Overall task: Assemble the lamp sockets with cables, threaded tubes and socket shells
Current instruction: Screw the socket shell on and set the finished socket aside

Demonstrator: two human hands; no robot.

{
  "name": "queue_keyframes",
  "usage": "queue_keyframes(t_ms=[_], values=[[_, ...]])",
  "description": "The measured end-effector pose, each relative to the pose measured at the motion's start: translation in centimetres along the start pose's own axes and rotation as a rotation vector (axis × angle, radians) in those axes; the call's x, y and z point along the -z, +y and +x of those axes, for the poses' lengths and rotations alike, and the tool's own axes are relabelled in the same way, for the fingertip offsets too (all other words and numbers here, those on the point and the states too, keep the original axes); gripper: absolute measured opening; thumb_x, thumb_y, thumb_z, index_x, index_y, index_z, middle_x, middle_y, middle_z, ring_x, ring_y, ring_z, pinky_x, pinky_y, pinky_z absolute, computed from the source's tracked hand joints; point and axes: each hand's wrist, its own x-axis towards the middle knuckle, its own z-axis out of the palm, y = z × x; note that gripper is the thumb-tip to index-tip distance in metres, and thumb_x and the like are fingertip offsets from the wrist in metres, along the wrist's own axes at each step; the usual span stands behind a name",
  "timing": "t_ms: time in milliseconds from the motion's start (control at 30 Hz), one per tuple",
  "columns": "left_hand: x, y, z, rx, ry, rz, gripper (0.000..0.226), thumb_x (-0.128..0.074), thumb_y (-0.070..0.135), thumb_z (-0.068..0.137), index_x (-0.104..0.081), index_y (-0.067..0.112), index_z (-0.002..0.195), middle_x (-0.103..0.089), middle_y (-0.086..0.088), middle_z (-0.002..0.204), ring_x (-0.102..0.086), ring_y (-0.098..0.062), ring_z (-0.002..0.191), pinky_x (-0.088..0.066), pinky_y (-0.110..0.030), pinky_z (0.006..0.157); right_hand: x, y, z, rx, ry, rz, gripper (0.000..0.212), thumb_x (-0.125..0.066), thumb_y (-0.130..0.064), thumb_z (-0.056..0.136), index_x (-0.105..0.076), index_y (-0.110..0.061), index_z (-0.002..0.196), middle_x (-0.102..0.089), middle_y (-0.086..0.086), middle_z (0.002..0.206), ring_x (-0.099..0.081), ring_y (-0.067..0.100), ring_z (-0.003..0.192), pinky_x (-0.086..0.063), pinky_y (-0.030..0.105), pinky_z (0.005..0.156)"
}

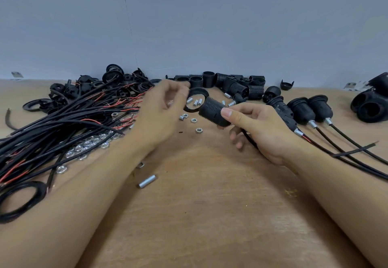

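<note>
From the head camera, your right hand grips a black threaded socket shell, thumb on top and fingers curled beneath; the shell lies on its side above the middle of the wooden table, its open end pointing toward ten o'clock. A black cable comes out under that hand.

Your left hand pinches a black ring at its ten o'clock edge, fingers curled round the rim. The ring stands just beside the shell's open end; the blur makes it hard to tell whether the two touch.

At nine o'clock from your hands lies a big bundle of black and red wires, with a pile of black rings and caps behind it at eleven o'clock. Silver nuts lie along the bundle's near edge, and a few more nuts sit on the table under the ring, beside some short silver tubes seen through it. One threaded tube lies alone at seven o'clock from the shell, near your left forearm.

At twelve o'clock, against the grey wall, stands a cluster of loose shells. At three o'clock three finished sockets lie side by side, their cables trailing toward five o'clock. More black parts sit at the far right edge.
</note>
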Motion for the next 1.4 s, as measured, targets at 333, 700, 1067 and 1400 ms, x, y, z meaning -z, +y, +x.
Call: queue_keyframes(t_ms=[333, 700, 1067, 1400], values=[[-0.8, 0.8, -1.0, 0.267, -0.220, -0.436, 0.027, -0.063, 0.023, 0.087, -0.062, 0.015, 0.113, -0.072, -0.015, 0.109, -0.072, -0.031, 0.095, -0.058, -0.039, 0.089, 0.2, -0.9, -0.6, 0.209, 0.068, -0.201, 0.038, -0.084, -0.022, 0.068, -0.064, -0.009, 0.097, -0.068, 0.011, 0.089, -0.066, 0.027, 0.060, -0.055, 0.030, 0.054], [-0.2, 1.1, -1.2, 0.338, -0.308, -0.430, 0.052, -0.056, 0.030, 0.084, -0.059, 0.003, 0.128, -0.068, -0.025, 0.114, -0.068, -0.041, 0.091, -0.054, -0.050, 0.091, 0.3, -0.9, -1.0, 0.705, 0.116, -0.846, 0.036, -0.087, -0.010, 0.071, -0.069, -0.005, 0.102, -0.062, 0.008, 0.101, -0.062, 0.024, 0.090, -0.049, 0.031, 0.076], [0.5, 1.1, -1.2, 0.394, -0.368, -0.536, 0.046, -0.059, 0.032, 0.082, -0.063, 0.006, 0.120, -0.071, -0.022, 0.108, -0.071, -0.045, 0.091, -0.060, -0.043, 0.084, 0.3, -1.8, -1.5, 0.946, 0.092, -0.988, 0.019, -0.078, -0.002, 0.079, -0.069, 0.002, 0.095, -0.062, 0.017, 0.099, -0.059, 0.029, 0.073, -0.052, 0.045, 0.060], [1.0, 1.5, -1.0, 0.653, -0.392, -0.584, 0.044, -0.065, 0.038, 0.078, -0.069, 0.005, 0.106, -0.074, -0.021, 0.099, -0.073, -0.034, 0.089, -0.060, -0.030, 0.065, -0.5, -1.6, -1.6, 0.974, 0.054, -1.249, 0.019, -0.071, 0.007, 0.081, -0.066, -0.001, 0.098, -0.058, 0.018, 0.104, -0.053, 0.033, 0.074, -0.048, 0.037, 0.049]])
